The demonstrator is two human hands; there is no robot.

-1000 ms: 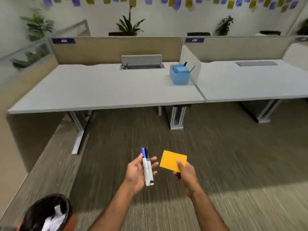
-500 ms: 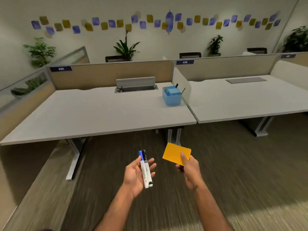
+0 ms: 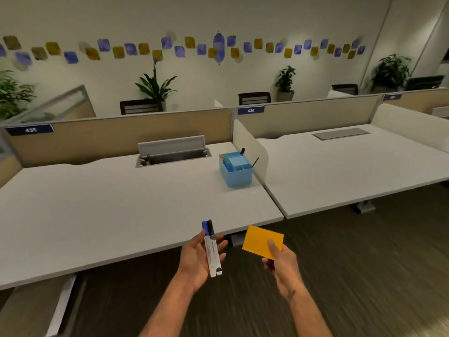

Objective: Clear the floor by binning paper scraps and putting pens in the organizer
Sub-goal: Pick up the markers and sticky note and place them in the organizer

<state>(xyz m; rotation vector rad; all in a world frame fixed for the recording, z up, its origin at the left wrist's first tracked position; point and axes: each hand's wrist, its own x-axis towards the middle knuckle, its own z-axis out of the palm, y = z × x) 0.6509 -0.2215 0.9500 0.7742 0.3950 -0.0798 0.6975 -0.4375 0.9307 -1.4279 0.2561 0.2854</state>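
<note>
STEP: carrying pens to organizer | LEFT: left hand (image 3: 198,257) curled around two white-barrelled markers (image 3: 211,249), blue and black caps | RIGHT: right hand (image 3: 279,260) pinching orange paper note (image 3: 261,240) | TARGET: blue plastic organizer (image 3: 237,170) on white desk (image 3: 109,215), well ahead | NEXT: likely reach over, drop markers in a compartment.

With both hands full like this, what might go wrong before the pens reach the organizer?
1. The left hand holds two pens on a fairly open palm; one might slip while reaching across the desk.
2. The right hand pinches the orange paper and is not free to steady the organizer.
3. No bin is in view, so the paper may get set down and forgotten.
</note>
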